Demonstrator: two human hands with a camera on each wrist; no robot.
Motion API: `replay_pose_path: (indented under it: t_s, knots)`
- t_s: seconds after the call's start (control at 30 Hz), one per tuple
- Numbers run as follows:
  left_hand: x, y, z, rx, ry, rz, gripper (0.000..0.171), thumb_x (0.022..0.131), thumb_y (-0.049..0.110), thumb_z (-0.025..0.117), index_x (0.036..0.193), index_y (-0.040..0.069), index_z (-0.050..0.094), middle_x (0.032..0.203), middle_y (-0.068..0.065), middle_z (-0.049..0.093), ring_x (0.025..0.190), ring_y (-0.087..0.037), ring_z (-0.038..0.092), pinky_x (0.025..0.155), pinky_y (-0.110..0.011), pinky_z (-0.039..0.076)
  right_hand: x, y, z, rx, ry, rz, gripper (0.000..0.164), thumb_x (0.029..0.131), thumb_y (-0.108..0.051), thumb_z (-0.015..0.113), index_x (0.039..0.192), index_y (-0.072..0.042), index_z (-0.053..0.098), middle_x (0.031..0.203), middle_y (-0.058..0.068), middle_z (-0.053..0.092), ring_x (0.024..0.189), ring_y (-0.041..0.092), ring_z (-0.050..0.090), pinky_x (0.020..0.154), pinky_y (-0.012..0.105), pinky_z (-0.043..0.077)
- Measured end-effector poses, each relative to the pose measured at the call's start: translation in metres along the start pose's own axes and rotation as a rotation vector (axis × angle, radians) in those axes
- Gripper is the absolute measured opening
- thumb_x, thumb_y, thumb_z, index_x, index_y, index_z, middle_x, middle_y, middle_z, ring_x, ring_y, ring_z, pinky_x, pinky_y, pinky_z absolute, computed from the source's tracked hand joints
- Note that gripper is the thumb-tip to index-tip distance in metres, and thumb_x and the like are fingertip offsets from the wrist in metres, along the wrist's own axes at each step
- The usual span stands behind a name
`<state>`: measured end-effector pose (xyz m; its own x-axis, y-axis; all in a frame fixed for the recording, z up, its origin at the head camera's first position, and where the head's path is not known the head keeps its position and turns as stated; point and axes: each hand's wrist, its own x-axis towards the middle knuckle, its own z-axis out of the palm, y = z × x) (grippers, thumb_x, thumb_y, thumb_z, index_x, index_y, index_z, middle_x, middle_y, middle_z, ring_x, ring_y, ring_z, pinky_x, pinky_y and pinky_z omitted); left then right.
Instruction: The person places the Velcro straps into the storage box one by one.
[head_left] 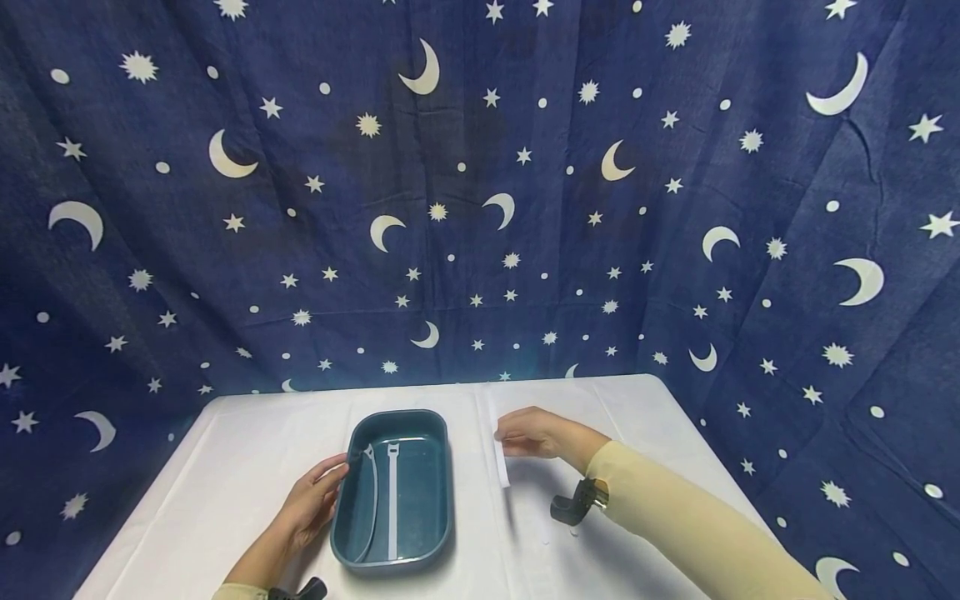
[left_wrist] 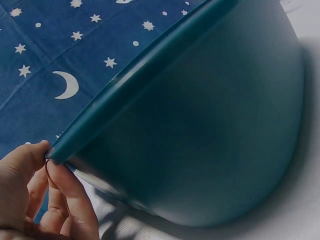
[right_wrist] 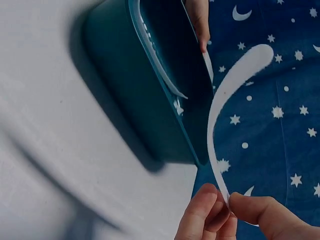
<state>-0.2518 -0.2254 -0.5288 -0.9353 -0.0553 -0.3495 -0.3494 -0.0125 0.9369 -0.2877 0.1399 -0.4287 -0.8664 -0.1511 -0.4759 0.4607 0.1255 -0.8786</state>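
Observation:
A deep teal plastic tub (head_left: 448, 508) with rounded corners stands on the white-covered table. My left hand (head_left: 306, 504) pinches its left rim between thumb and fingers; the left wrist view shows this grip close up. Two white cable straps lie lengthwise in the tub: a straight strap (head_left: 393, 508) with a slotted head, and a curved strap (head_left: 375, 493) along the left wall. To the right of the tub, my right hand (head_left: 534, 433) pinches another white strap (right_wrist: 216, 115) between thumb and fingers above the table. It bows upward to a rounded, wider end.
The table (head_left: 262, 433) carries a creased white cloth. Small pale specks (head_left: 574, 532) lie on it below the right wrist. A dark blue curtain (head_left: 480, 208) with moons and stars rises behind the table and along its sides.

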Motion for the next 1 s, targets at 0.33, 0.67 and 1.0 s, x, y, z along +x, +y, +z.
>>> replay_pose_path:
  t_s: [0.33, 0.67, 1.0]
  knots:
    - [0.001, -0.001, 0.000, -0.003, 0.001, -0.005, 0.071, 0.090, 0.041, 0.069, 0.146, 0.007, 0.042, 0.111, 0.001, 0.065, 0.092, -0.007, 0.064, 0.083, -0.027, 0.058, -0.002, 0.002, 0.026, -0.042, -0.040, 0.017, 0.033, 0.081, 0.009, 0.064, 0.113, 0.009, 0.060, 0.090, 0.010, 0.062, 0.080, 0.019, 0.065, 0.076, 0.029, 0.061]
    - [0.001, -0.001, 0.001, 0.002, -0.005, 0.007, 0.072, 0.091, 0.042, 0.069, 0.146, 0.007, 0.041, 0.125, -0.007, 0.062, 0.099, -0.010, 0.064, 0.088, -0.032, 0.058, -0.004, 0.003, 0.047, -0.050, -0.077, 0.009, 0.026, 0.082, 0.008, 0.064, 0.108, 0.007, 0.062, 0.090, 0.010, 0.061, 0.080, 0.020, 0.064, 0.079, 0.034, 0.060]
    - [0.000, -0.002, 0.000, 0.000, 0.006, -0.001, 0.068, 0.092, 0.040, 0.067, 0.146, 0.007, 0.041, 0.107, 0.003, 0.067, 0.089, -0.007, 0.065, 0.080, -0.026, 0.059, -0.003, 0.003, 0.066, -0.104, -0.092, -0.012, 0.022, 0.082, 0.004, 0.066, 0.104, 0.006, 0.065, 0.090, 0.009, 0.062, 0.076, 0.017, 0.064, 0.075, 0.032, 0.061]
